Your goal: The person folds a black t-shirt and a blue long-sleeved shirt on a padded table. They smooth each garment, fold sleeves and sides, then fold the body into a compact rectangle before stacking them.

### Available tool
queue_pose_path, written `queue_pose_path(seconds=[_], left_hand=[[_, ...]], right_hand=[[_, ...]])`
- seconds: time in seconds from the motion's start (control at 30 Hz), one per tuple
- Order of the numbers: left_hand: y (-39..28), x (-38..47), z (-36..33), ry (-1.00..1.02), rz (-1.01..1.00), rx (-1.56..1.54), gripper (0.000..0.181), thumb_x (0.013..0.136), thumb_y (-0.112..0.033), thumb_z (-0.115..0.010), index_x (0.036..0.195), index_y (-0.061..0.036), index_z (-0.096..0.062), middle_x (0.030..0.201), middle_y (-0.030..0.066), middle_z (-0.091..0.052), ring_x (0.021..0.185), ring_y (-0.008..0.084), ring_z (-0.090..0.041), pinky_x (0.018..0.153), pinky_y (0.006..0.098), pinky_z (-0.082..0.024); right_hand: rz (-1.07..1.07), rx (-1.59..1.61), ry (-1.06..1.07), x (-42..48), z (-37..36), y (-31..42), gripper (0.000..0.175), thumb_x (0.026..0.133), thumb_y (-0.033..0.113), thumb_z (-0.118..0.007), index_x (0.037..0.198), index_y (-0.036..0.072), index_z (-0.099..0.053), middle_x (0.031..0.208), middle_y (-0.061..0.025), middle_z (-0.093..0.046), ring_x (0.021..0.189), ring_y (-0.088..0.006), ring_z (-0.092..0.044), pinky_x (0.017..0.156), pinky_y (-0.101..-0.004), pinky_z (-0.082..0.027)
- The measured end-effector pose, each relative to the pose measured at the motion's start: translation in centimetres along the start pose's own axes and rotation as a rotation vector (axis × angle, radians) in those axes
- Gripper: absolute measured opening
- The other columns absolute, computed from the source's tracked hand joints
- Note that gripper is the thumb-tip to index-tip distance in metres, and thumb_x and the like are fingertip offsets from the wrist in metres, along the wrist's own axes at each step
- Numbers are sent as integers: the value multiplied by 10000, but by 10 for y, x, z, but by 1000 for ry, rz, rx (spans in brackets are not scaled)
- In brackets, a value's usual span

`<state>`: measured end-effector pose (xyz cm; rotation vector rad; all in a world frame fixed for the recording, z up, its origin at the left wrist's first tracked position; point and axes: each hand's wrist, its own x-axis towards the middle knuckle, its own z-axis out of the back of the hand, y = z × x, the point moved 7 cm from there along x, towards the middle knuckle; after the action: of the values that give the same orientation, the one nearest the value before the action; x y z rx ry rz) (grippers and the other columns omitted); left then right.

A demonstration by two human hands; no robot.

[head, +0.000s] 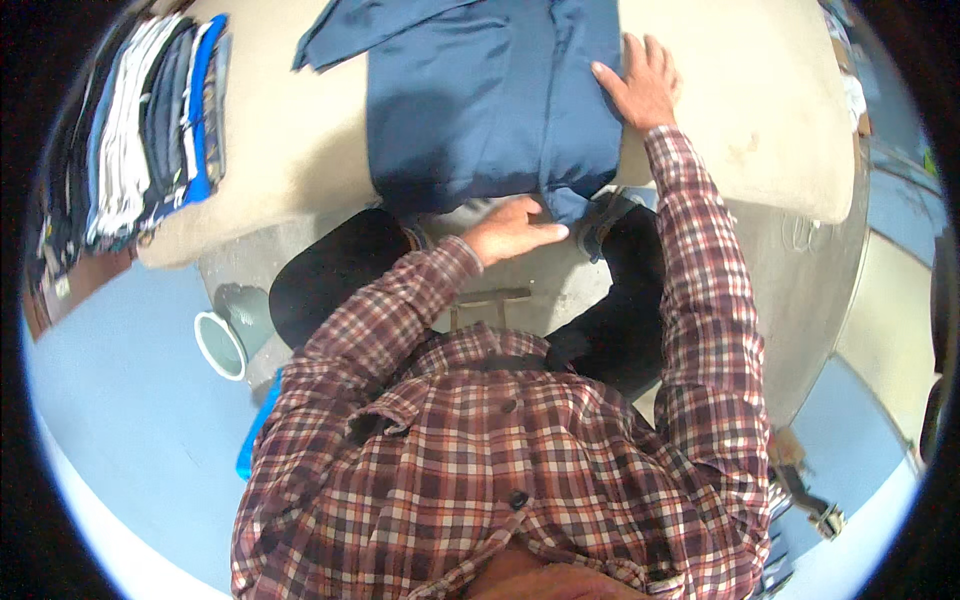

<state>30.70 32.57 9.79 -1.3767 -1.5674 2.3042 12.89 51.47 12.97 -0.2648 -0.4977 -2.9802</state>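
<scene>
A dark blue satiny garment (487, 112), possibly a shirt, lies on the cream padded table in front of me. One sleeve (375, 34) stretches out to the left, and the hem droops over the near edge. My right hand (649, 86) rests flat by the garment's right side, its thumb touching the cloth and its fingers on the table cover. Just below the hanging hem is my left hand (514, 231), thumb and finger apart close to a loose cloth corner (566, 204). Whether it touches the cloth is unclear.
The cream table cover (742, 97) spreads to both sides. Folded garments (142, 112) stand in a dense row at the left end. A pale green bucket (221, 345) is on the floor at left. White cord (799, 232) hangs under the table's right edge.
</scene>
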Motion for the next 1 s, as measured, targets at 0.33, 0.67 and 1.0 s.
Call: queue_pose_path(seconds=[0.33,0.67,1.0], left_hand=[[19,54,-19,-351,-129,-822,233,866,-227,-681,1008,-47,-641,917,28,-650,764,137,-586,648,288,-474],[29,51,34,-604,-157,391,224,787,-196,-675,851,16,-642,851,230,-655,814,392,-640,735,459,-507],[-47,20,14,-543,-518,284,333,813,-147,-683,1095,11,-600,1031,183,-656,928,314,-646,831,408,-512]], right_hand=[[70,1,-83,21,-7,-2,864,804,709,-519,1457,181,-318,1531,-185,-212,1418,-421,-112,1106,-612,-75],[42,-28,-137,26,-1,3,864,797,729,-510,1455,201,-326,1524,-167,-229,1414,-416,-127,1100,-615,-86],[0,-43,-82,23,8,5,807,826,680,-508,1446,190,-343,1511,-156,-259,1400,-414,-174,1093,-610,-124]])
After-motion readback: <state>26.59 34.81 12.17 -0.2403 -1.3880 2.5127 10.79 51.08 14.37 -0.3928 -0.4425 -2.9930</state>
